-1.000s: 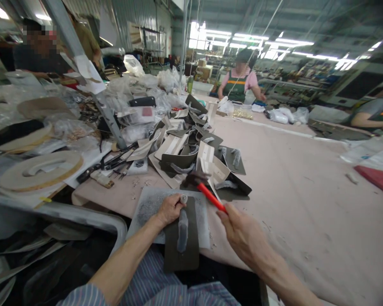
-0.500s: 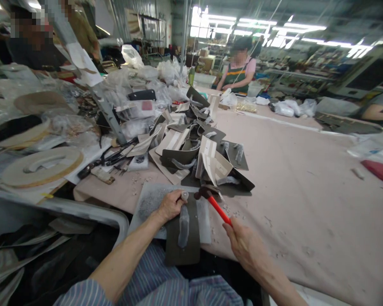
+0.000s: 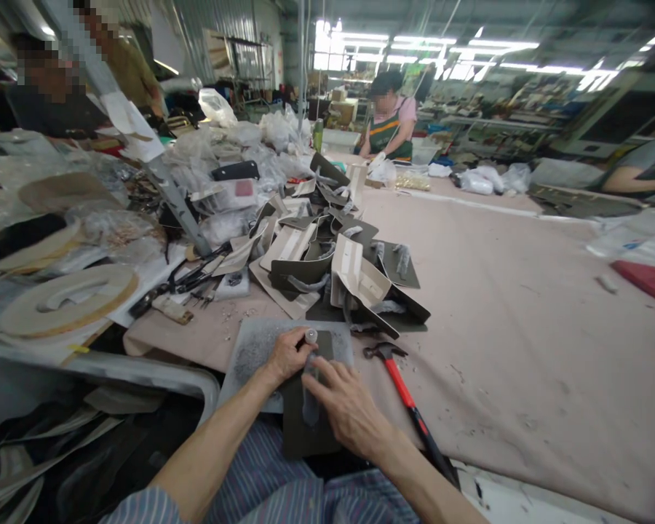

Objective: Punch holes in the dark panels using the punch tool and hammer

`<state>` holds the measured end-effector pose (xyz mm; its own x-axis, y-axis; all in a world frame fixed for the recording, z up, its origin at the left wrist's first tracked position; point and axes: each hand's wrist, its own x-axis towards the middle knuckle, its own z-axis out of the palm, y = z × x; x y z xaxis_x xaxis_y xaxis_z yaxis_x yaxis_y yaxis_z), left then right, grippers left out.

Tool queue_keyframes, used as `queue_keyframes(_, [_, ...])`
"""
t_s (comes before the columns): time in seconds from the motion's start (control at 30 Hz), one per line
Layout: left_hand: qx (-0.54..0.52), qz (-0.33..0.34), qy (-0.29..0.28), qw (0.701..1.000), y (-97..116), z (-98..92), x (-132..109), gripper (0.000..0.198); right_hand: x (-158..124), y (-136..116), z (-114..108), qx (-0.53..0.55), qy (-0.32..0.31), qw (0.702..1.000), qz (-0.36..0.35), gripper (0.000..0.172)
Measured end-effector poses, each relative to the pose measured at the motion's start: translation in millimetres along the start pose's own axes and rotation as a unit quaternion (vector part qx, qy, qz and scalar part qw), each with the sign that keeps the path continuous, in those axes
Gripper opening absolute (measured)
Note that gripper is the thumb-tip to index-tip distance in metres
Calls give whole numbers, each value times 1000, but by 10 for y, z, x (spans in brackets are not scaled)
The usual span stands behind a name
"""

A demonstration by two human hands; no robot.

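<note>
Left hand (image 3: 289, 355) is clenching a round-topped tool (image 3: 311, 335); right hand (image 3: 349, 407) is resting, fingers loosely bent, over the plastic-wrapped handle (image 3: 310, 413), can't tell if pinching. Keeping the tool upright and the panel (image 3: 300, 440) flat is likely mattering most. Panel is lying partly on the board (image 3: 251, 364), near end overhanging; its long axis is running near-to-far, handle's roughly matching. Hammer (image 3: 401, 386) is lying right, head pointing away.
</note>
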<state>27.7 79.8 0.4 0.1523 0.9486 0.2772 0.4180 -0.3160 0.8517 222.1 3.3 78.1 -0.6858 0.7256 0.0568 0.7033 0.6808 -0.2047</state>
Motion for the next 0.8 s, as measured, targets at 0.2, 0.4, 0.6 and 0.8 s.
queue_keyframes(0.2, [-204, -239, 168, 934, 31, -39, 171, 24, 450, -213, 43, -79, -76, 992, -57, 7])
queue_keyframes(0.4, [-262, -120, 263, 921, 492, -630, 377, 33, 436, -201, -154, -74, -24, 974, 214, 19])
queue_keyframes(0.6, [-165, -82, 132, 974, 453, -494, 243, 21, 449, -294, 41, 104, -3, 935, 339, 24])
queue_keyframes(0.8, [-167, -151, 75, 971, -104, 32, 62, 19, 405, -431, 389, 219, 4, 907, 360, 53])
